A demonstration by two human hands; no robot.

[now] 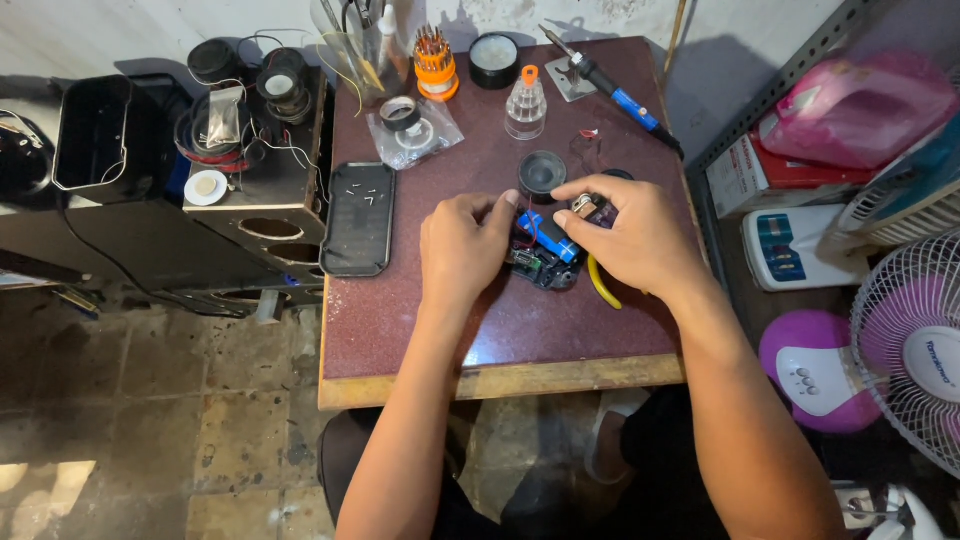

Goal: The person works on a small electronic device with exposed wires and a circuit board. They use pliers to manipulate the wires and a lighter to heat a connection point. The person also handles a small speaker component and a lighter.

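Both hands, left hand (pixel 462 245) and right hand (pixel 628 240), curl closed around an opened black device (pixel 545 255) on the table (pixel 420 330).

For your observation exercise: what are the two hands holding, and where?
Both hands grip an opened black device with a blue battery, left on its left edge, right over its right end.

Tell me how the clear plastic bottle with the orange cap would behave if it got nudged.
The clear bottle stands upright on the table; its wide stepped base suggests it resists tipping. It looks see-through and mostly empty, so it is probably light and would slide. If knocked over, its round body might roll.
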